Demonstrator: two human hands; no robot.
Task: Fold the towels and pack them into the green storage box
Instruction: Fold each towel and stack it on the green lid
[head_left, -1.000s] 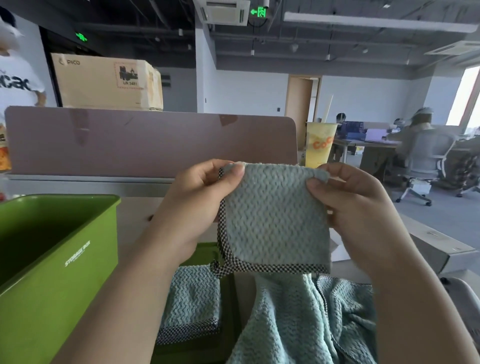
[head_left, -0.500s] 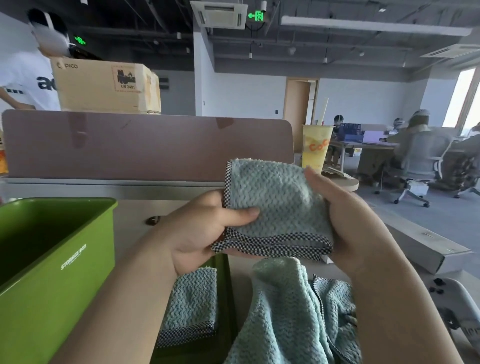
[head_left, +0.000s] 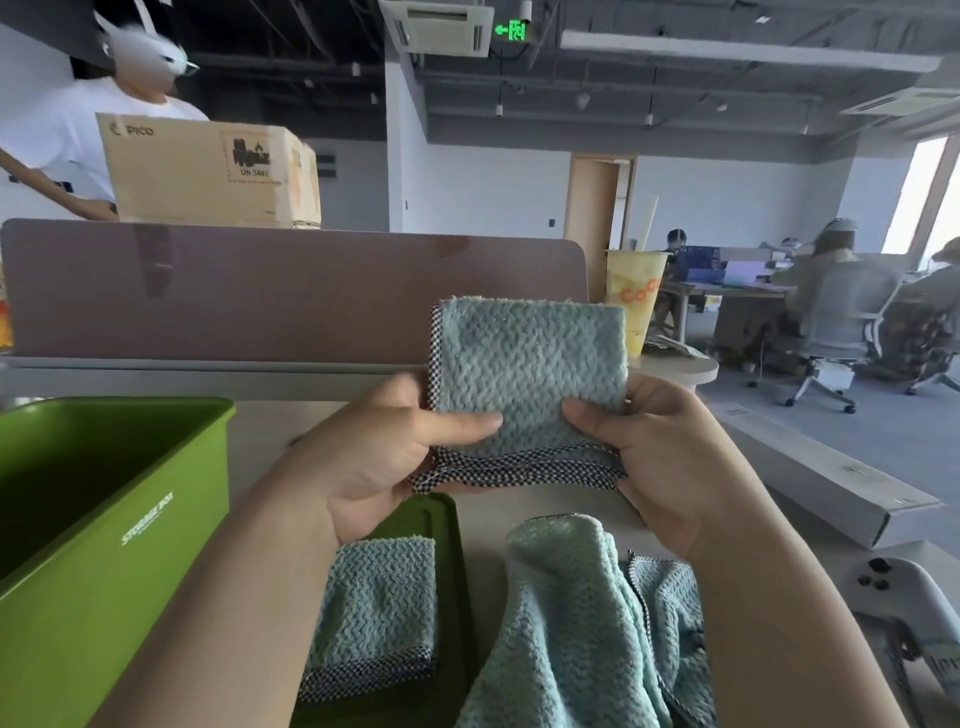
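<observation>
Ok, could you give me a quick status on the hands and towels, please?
Left hand and right hand both gripping folded towel. Green storage box open. Nothing blocking.

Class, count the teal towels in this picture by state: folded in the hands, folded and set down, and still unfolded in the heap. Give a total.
Folded towel held in both hands: 1
Folded towel set down on the green lid: 1
Unfolded towels in the heap: looks like 2, though they overlap
Total: 4
</observation>
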